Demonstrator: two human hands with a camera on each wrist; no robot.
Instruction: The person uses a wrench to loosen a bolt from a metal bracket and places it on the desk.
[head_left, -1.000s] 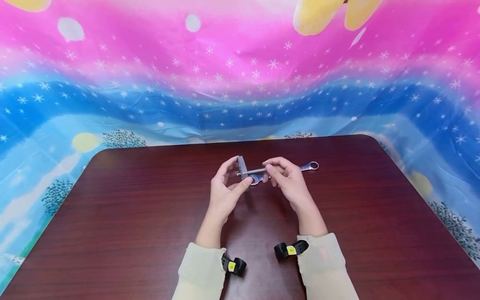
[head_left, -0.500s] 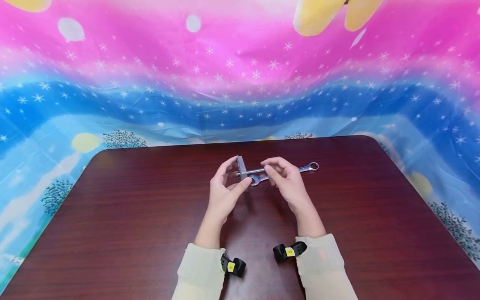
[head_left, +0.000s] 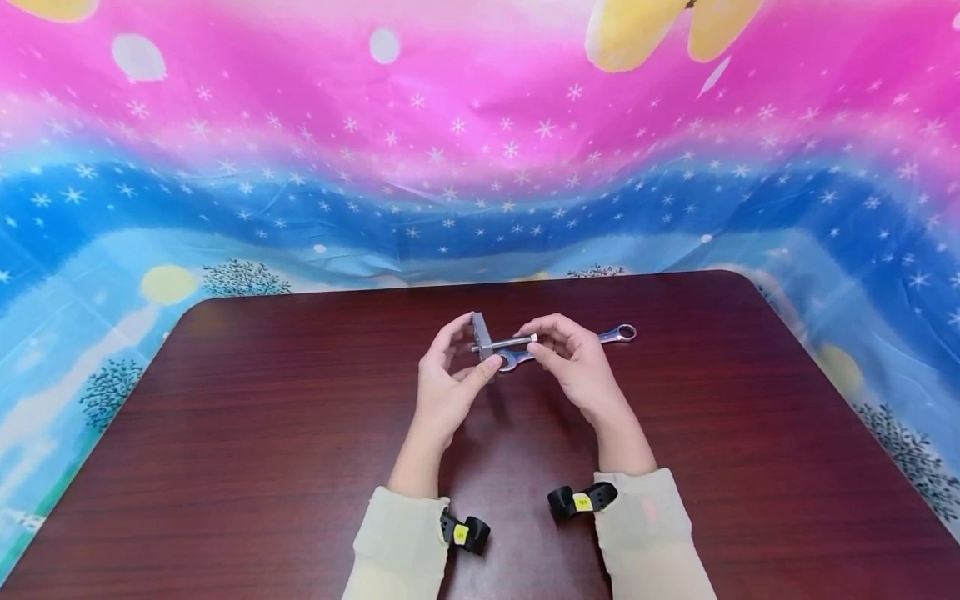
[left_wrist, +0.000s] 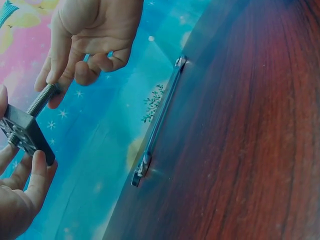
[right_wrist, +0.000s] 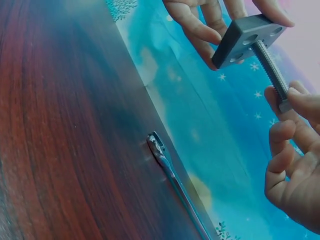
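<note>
My left hand holds a grey block with several holes by its edges, above the table. A threaded bolt passes through one hole, and its tip pokes out on the far side in the left wrist view. At the bolt's head, my right hand pinches with thumb and forefinger, its other fingers loosely bent. The bolt head shows between them in the head view. On the table behind the hands lies a silver combination wrench, partly hidden by the right hand in that view.
The dark red-brown wooden table has rounded far corners. A pink and blue printed cloth hangs behind it and along both sides. Black straps with small yellow labels are on both sleeves.
My right thumb has shifted slightly down along the bolt head, so the head's end now shows. The left hand keeps the block nearly still. The wrench has not moved.
</note>
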